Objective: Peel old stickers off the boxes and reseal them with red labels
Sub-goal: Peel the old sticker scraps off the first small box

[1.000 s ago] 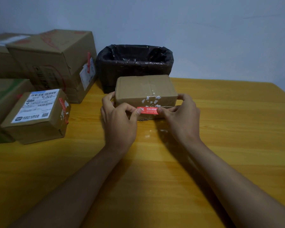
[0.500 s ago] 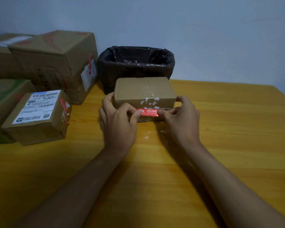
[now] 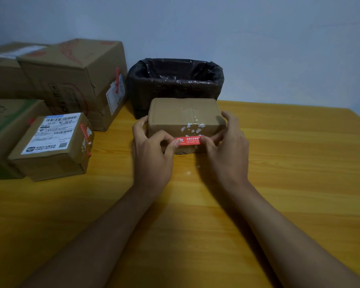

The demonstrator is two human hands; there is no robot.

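Note:
A small brown cardboard box (image 3: 183,113) stands on the yellow wooden table in front of me, with white sticker scraps on its near top edge. A red label (image 3: 188,140) lies across its front face. My left hand (image 3: 152,150) holds the box's left side, its thumb pressing the label's left end. My right hand (image 3: 227,146) holds the right side, fingertips on the label's right end.
A bin lined with a black bag (image 3: 175,80) stands just behind the box. Several cardboard boxes sit at the left, the nearest (image 3: 52,146) bearing a white shipping label and a red strip. Small white scraps (image 3: 188,173) lie on the table (image 3: 299,163).
The box and both hands have shifted very slightly; the hands stay on the red label's ends against the front face.

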